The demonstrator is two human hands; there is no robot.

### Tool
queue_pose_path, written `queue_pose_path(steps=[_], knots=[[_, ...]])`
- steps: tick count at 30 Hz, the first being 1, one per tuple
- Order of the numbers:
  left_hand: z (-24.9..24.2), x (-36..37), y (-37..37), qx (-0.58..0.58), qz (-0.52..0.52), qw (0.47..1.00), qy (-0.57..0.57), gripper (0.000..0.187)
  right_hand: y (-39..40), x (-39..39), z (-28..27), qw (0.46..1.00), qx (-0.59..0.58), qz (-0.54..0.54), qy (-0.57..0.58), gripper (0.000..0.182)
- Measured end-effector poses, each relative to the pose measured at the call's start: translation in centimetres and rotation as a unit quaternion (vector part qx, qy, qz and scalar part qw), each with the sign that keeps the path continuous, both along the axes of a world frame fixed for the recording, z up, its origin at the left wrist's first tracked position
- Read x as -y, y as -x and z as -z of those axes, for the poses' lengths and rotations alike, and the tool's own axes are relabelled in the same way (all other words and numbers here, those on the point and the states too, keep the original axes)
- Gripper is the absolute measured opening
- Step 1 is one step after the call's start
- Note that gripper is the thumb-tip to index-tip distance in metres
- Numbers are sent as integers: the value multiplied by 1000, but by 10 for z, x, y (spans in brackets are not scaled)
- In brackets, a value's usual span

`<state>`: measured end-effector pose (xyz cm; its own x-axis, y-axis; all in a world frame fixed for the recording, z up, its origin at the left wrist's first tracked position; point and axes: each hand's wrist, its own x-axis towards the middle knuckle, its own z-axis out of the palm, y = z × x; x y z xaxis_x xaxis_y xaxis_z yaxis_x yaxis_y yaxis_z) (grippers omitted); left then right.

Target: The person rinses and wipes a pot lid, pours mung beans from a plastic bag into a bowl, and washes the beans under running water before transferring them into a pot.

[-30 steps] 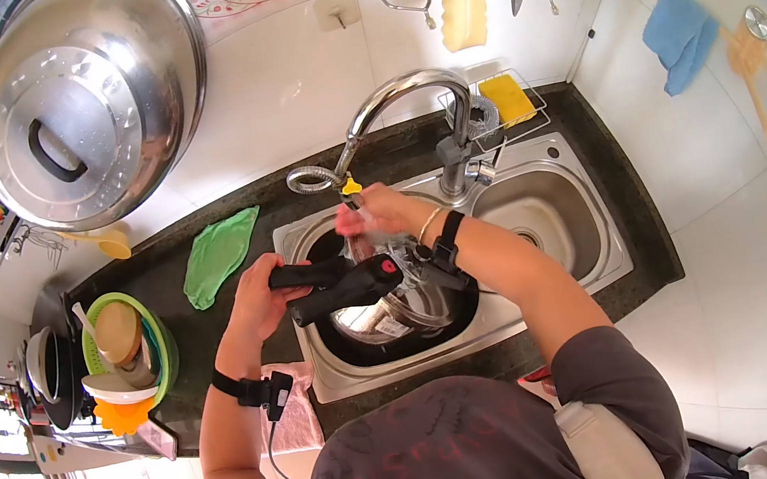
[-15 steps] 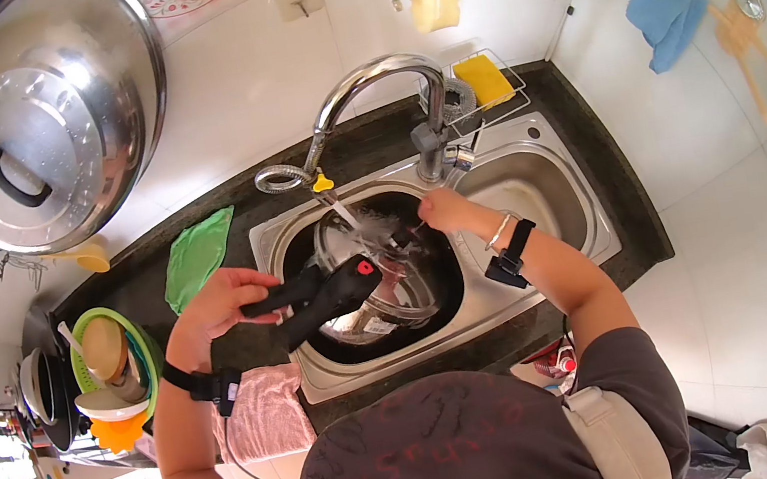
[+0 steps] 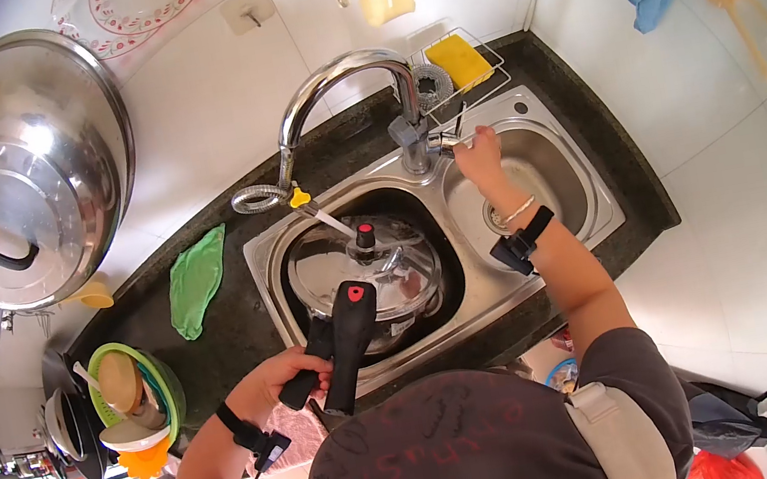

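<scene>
The pressure cooker (image 3: pixel 313 270) sits in the left sink basin, its shiny lid topped by a black knob with a red tip. Two long black handles (image 3: pixel 352 341) stick out toward me, one with a red mark, crossing at a slight angle. My left hand (image 3: pixel 302 370) is closed around them near their ends. At the tap's base, the fingers of my right hand (image 3: pixel 482 162) are closed on the faucet lever (image 3: pixel 443 141), above the right basin. From the curved faucet (image 3: pixel 339 64), a stream of water (image 3: pixel 334 222) falls onto the lid.
A green cloth (image 3: pixel 198 283) lies on the dark counter left of the sink (image 3: pixel 473 301). Further left stands a green basket (image 3: pixel 175 401) with bowls. A yellow sponge (image 3: pixel 458 62) rests in a wire rack behind the tap. A large steel lid (image 3: pixel 74 180) hangs on the wall.
My right hand has moved from above the cooker to the faucet lever. My left hand has come down toward me, swinging the handles round with it. The lid's top is less covered by splashing water.
</scene>
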<state>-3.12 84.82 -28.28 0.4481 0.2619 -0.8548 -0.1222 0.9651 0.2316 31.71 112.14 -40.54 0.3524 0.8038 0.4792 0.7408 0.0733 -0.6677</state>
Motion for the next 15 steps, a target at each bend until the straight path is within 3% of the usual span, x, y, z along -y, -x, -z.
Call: queue_pose_path(steps=[1,2,3,4,6,7,9,10,12,15], knots=[[4,2,3,40,-18,999,14,11,-2,-6,-6,1000,2,0,1,27],[7,5,4,82,-36,996,27,11,-4,-14,-18,982,-80,-91,145,32],[9,7,6,85,-37,995,26,11,-5,-18,-29,929,-158,-180,283,38],[9,9,8,109,-38,993,33,11,-5,-22,-31,929,-156,-182,282,38],[6,11,8,127,-36,991,37,10,-4,-28,-35,869,-320,-295,237,55],[5,15,6,108,-51,993,28,10,-2,-24,-35,869,-323,-294,234,55],[-1,20,-1,68,-55,996,0,11,-2,-7,-37,913,-182,-252,266,73],[-7,22,-4,66,-53,996,-2,11,2,7,-39,913,-183,-251,262,73],[-20,28,-9,39,-56,997,-30,11,18,41,-39,942,97,-189,259,82],[-65,33,-11,-13,-45,998,-47,10,29,64,-5,911,171,-259,271,83]])
